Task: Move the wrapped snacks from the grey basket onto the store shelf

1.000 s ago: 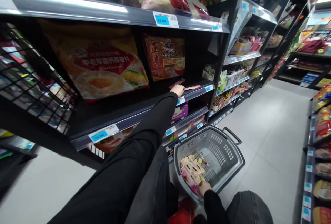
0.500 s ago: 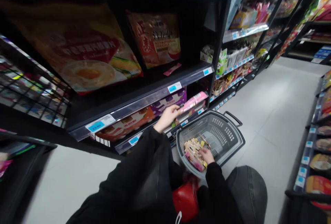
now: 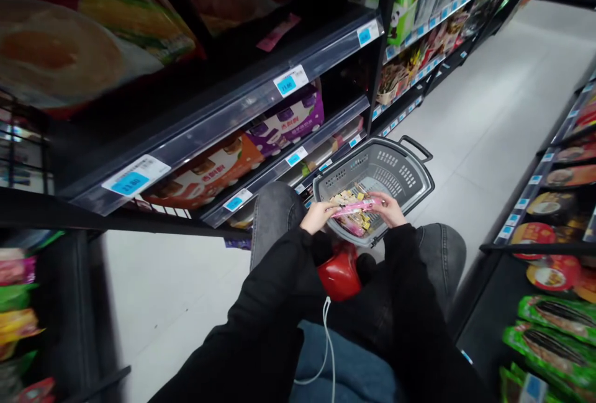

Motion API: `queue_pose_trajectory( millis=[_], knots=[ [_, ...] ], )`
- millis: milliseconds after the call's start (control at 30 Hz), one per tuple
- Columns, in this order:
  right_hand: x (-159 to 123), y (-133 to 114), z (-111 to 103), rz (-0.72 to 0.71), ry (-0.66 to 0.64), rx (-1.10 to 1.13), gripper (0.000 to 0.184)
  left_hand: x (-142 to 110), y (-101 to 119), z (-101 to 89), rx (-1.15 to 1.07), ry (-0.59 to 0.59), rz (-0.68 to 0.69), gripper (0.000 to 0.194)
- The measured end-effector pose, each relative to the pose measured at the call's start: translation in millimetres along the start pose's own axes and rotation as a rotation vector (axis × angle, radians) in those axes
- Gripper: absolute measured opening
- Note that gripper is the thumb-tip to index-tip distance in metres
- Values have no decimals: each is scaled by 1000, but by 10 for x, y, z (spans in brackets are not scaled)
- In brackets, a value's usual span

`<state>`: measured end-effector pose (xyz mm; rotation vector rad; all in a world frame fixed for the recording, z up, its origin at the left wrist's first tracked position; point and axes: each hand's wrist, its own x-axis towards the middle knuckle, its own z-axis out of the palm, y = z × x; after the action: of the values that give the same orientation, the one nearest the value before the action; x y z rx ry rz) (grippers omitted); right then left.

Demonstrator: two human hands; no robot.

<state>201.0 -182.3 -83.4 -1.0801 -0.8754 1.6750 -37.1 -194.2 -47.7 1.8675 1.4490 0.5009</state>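
"Between the person's knees point(image 3: 279, 210), what comes first?"

"A white cord point(image 3: 331, 344), then a glossy red item point(image 3: 339, 274) just short of the near edge of the basket point(image 3: 393, 170). I can't tell what it is."

"And the hands?"

"Raised over the basket's near side. The left hand point(image 3: 317, 215) pinches one end of a slim pink packet point(image 3: 357, 207), the right hand point(image 3: 391, 209) the other, fingers closed on it at both ends."

"What's under the packet?"

"A heap of small yellow-and-beige packets point(image 3: 344, 198), gathered toward the basket's near left corner. Its handle point(image 3: 419, 147) juts past the far edge."

"And on the shelving to the left?"

"On the lower shelf point(image 3: 267, 178), behind the front edge, an orange box point(image 3: 209, 170) sits beside a purple box point(image 3: 291, 118). On the upper shelf point(image 3: 214, 126), right of the middle, a second pink packet point(image 3: 278, 32) lies back from the front edge."

"Farthest off?"

"Pale floor point(image 3: 484, 142), running between shelves."
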Motion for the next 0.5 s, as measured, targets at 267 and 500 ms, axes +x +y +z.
queue_pose_trajectory(
  millis=[267, 500],
  knots=[
    [33, 55, 10, -34, 95, -57, 36, 22, -5, 21, -58, 80, -115, 28],
    [26, 68, 167, -75, 159, -104, 31, -20, 43, 18, 152, -12, -26, 34]
  ],
)
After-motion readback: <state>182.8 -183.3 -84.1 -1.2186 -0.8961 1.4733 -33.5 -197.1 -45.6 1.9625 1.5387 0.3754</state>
